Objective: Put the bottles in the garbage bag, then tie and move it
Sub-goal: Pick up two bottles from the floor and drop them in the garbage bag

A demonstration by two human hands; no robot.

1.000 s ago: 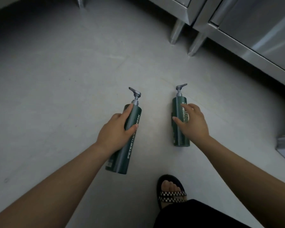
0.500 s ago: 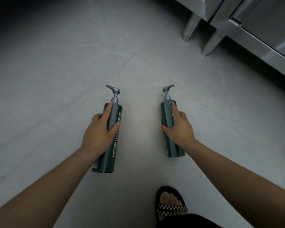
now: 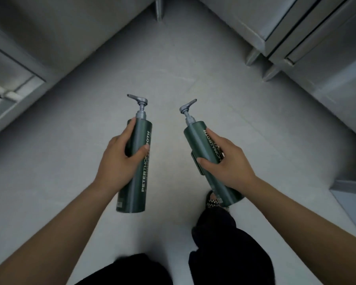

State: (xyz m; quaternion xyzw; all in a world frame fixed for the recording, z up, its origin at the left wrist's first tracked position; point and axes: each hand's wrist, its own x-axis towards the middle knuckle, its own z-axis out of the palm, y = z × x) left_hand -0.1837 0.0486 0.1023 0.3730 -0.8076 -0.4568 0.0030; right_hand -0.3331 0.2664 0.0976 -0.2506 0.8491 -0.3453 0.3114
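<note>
— How many bottles do you have?

— Two. My left hand [image 3: 119,161] is wrapped tight around the left bottle [image 3: 137,161]. My right hand [image 3: 227,161] is wrapped tight around the right bottle [image 3: 201,149]. Both are dark green with a grey pump on top. My hands are apart, one bottle in each.

— Which way do they point?

— The left pump [image 3: 139,101] points to about 12 o'clock. Its spout sticks out toward 9. The right pump [image 3: 187,109] leans to about 11 o'clock. Its spout sticks out toward 2. Both bottles are up in the air, not touching the floor [image 3: 49,161]. They do not touch each other.

— What else is around?

— Metal cabinets. One [image 3: 19,64] is at 10 o'clock. One more [image 3: 327,58] is at 2 o'clock, on short metal legs. There is a thin metal leg [image 3: 159,8] at 12 o'clock. A grey block [image 3: 349,194] sits at 3 o'clock.

— Is anything in the way?

— My right bottle hides part of my sandal [image 3: 211,199] at 6 o'clock. I see one sandal only. My black pants [image 3: 224,243] are down there too.

— What is the floor like?

— Grey and smooth, and bare between the cabinets. I can't see a bag.
</note>
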